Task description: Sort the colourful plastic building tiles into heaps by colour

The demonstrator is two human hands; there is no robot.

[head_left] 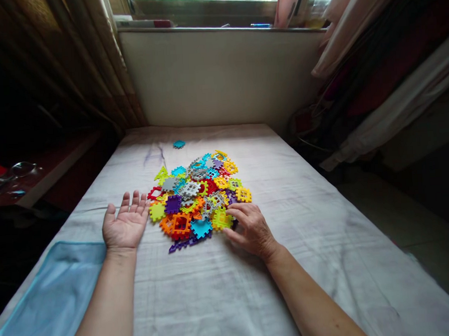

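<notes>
A heap of colourful interlocking plastic tiles [191, 190] with notched edges lies on the cloth-covered table. My left hand [126, 222] rests palm up at the heap's left side, fingers spread and holding nothing. Closest to it are a lime-green tile [157, 211] and a purple tile [172, 204]. At the right front of the heap, my right hand [250, 227] lies palm down with its fingers apart around the edge of a yellow-green tile [221, 219]. A blue tile [201, 228] and an orange tile [181, 224] lie near the front.
One blue tile [178, 144] sits apart at the far side of the white cloth [302, 224]. A light blue cloth [61, 292] covers the left front corner. Beyond the table are a low wall [220, 78], a curtain [83, 60] and hanging clothes [389, 79].
</notes>
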